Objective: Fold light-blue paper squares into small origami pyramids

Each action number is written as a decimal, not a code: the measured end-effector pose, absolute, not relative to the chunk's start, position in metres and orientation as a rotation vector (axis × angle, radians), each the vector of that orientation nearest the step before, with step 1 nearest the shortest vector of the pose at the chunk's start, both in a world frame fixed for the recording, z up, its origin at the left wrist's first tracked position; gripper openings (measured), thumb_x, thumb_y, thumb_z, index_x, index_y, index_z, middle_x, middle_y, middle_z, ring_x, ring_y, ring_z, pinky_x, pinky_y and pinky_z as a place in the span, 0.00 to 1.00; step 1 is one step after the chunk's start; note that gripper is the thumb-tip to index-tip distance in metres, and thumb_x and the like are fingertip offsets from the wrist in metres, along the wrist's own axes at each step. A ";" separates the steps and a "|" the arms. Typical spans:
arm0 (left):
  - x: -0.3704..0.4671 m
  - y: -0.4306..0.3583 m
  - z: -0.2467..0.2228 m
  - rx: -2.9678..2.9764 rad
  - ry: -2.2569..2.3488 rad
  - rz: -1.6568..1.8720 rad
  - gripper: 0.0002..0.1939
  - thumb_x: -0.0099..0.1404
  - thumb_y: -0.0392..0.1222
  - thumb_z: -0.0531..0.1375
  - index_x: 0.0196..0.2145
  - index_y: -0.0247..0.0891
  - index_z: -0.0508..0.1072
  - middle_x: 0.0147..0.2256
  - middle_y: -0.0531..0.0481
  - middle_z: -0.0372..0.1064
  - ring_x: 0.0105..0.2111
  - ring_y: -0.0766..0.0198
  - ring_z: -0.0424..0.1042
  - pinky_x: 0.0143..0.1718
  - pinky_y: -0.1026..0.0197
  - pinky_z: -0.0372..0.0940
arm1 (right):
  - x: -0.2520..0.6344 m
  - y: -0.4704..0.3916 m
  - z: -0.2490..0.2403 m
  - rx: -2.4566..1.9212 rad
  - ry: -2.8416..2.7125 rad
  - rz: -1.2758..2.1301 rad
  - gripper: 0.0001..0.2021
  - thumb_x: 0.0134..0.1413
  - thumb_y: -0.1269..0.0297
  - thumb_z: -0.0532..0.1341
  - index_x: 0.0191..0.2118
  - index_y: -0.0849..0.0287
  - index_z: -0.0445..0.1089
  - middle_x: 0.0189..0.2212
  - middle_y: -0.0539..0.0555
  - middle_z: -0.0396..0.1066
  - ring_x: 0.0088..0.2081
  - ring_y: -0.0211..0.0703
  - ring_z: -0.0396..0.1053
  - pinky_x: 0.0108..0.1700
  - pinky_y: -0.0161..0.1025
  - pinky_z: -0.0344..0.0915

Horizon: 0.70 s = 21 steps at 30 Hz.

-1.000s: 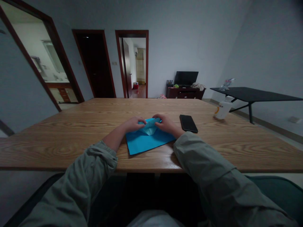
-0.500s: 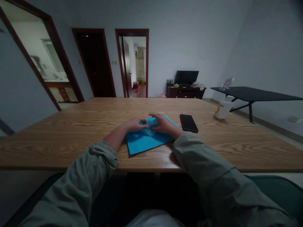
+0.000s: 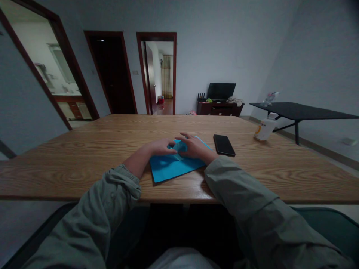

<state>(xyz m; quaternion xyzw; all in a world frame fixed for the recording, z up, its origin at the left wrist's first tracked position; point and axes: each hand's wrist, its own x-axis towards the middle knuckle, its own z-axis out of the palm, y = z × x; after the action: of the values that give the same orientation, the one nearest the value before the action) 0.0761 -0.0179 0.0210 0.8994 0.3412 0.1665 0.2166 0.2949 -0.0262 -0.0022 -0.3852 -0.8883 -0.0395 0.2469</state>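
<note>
A light blue piece of folded paper (image 3: 177, 154) sits between my two hands, low over a larger blue sheet (image 3: 171, 169) on the wooden table. From the left side, my left hand (image 3: 161, 147) holds it with curled fingers and thumb. On the opposite side my right hand (image 3: 193, 146) grips it, thumb at the near side and fingers arched over the far side. The fingers hide part of the folded paper, so its exact shape is hard to make out. My right wrist rests across the right part of the blue sheet.
A black smartphone (image 3: 223, 145) lies just right of my right hand. Farther right stands a white cup (image 3: 264, 130) with an orange mark. The wooden table's (image 3: 84, 168) near edge runs in front of me. A black table (image 3: 300, 110) stands beyond at right.
The fingers of my right hand have lifted slightly and spread over the folded paper. Less of the folded paper shows between my hands. The blue sheet stays where it was.
</note>
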 end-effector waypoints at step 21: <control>0.118 -0.031 0.035 1.240 0.494 1.385 0.28 0.61 0.60 0.57 0.53 0.41 0.66 0.47 0.47 0.71 0.47 0.58 0.70 0.45 0.60 0.65 | 0.241 -0.017 0.013 -0.857 -1.380 0.921 0.20 0.51 0.51 0.62 0.45 0.59 0.73 0.41 0.55 0.74 0.38 0.41 0.71 0.39 0.38 0.68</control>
<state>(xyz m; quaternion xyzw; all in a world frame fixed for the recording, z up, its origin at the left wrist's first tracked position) 0.1177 -0.0306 0.0349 0.5289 0.2108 0.5904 0.5720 0.2411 -0.0171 0.0133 -0.3691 -0.5938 0.3964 0.5950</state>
